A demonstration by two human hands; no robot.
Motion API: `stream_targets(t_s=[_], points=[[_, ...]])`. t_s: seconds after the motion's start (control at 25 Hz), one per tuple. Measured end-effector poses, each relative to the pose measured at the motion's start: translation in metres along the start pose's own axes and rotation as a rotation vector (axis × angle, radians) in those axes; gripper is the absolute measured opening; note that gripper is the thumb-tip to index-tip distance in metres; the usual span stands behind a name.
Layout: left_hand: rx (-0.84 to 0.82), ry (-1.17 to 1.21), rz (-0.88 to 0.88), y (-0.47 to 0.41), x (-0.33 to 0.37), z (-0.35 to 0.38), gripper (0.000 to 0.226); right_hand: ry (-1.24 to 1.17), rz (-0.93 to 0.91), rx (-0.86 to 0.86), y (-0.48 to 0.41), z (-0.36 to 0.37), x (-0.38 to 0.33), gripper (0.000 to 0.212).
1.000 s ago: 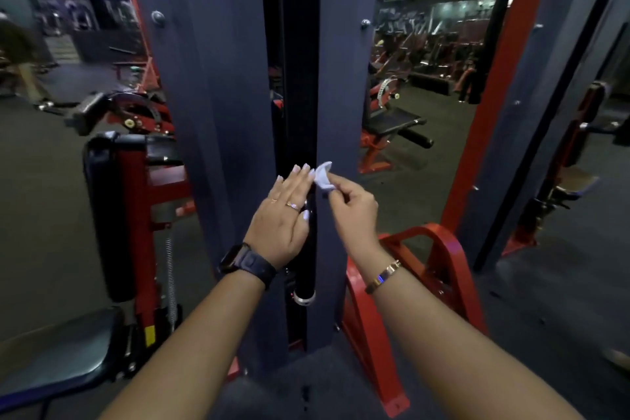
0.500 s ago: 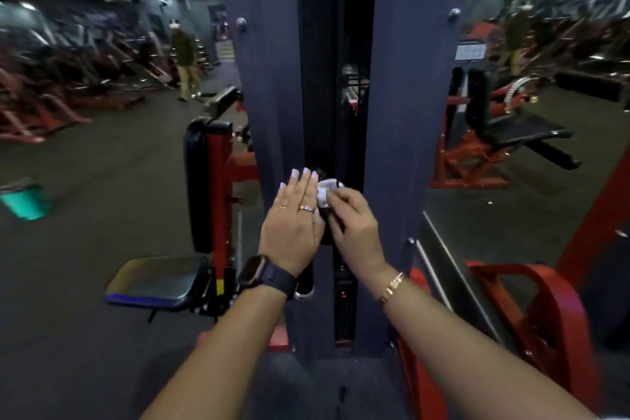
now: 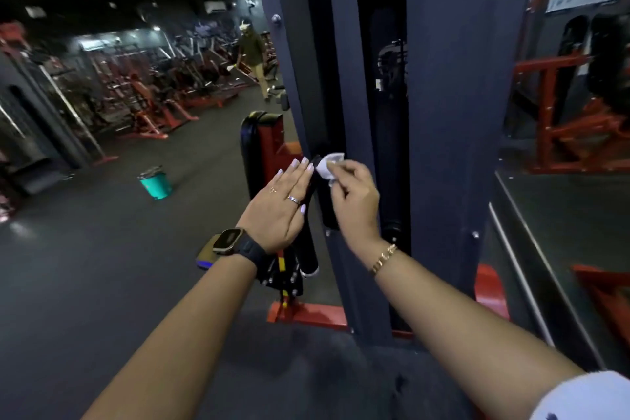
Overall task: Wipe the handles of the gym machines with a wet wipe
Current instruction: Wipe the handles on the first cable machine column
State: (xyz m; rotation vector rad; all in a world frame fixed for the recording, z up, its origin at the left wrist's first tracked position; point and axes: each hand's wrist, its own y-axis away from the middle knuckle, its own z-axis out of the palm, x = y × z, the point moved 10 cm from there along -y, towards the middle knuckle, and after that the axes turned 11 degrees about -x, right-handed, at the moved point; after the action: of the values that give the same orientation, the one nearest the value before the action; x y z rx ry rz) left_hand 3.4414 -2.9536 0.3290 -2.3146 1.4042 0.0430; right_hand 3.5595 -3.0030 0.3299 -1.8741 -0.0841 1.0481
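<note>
Wipe (image 3: 329,164) stayed at handle (image 3: 309,249) top, your view swung | left hand (image 3: 283,201) flat on handle, fingers straight | right hand (image 3: 354,201) pinches wipe | handle runs upright, its length below wipe: you'd stroke down

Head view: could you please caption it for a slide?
Right hand pinches wet wipe on black handle; flat left hand touches it.

Commercial gym, dim-lit: rows of red-framed weight machines (image 3: 150,95) across dark rubber floor (image 3: 85,249), grey weight-stack tower (image 3: 443,112) in foreground, padded seat (image 3: 254,153) beside it.
</note>
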Motion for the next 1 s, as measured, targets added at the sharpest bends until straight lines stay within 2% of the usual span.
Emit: stream_targets(t_s=[0.08, 0.2, 0.28, 0.4, 0.48, 0.56, 0.68, 0.76, 0.8, 0.92, 1.0], points=[[0.013, 0.071, 0.045, 0.002, 0.004, -0.003, 0.064, -0.005, 0.076, -0.030, -0.011, 0.009, 0.006, 0.035], [0.114, 0.290, 0.066, -0.005, 0.002, -0.029, 0.063, -0.008, 0.024, -0.113, 0.012, 0.029, 0.000, 0.030], [0.131, 0.177, 0.148, -0.025, 0.007, -0.049, 0.061, 0.010, -0.177, -0.243, 0.048, 0.043, -0.021, 0.025], [-0.010, -0.246, 0.317, -0.053, 0.019, -0.042, 0.056, 0.163, -0.501, -0.304, 0.081, 0.040, -0.041, 0.029], [-0.091, -0.370, 0.373, -0.059, 0.015, -0.026, 0.054, 0.217, -0.475, -0.224, 0.065, 0.032, -0.033, 0.033], [-0.120, -0.381, 0.402, -0.060, 0.012, -0.015, 0.055, 0.226, -0.456, -0.188, 0.056, 0.033, -0.023, 0.037], [-0.106, -0.363, 0.409, -0.063, 0.014, -0.013, 0.056, 0.280, -0.596, -0.333, 0.087, 0.049, -0.014, 0.048], [-0.106, -0.346, 0.395, -0.064, 0.014, -0.014, 0.057, 0.320, -0.655, -0.436, 0.105, 0.052, -0.013, 0.048], [-0.110, -0.349, 0.390, -0.064, 0.013, -0.013, 0.057, 0.308, -0.652, -0.433, 0.102, 0.049, -0.016, 0.046], [-0.126, -0.377, 0.379, -0.065, 0.009, -0.010, 0.057, 0.227, -0.606, -0.279, 0.065, 0.037, -0.040, 0.038], [-0.137, -0.369, 0.364, -0.065, 0.009, -0.010, 0.056, 0.268, -0.641, -0.251, 0.058, 0.040, -0.047, 0.031]])
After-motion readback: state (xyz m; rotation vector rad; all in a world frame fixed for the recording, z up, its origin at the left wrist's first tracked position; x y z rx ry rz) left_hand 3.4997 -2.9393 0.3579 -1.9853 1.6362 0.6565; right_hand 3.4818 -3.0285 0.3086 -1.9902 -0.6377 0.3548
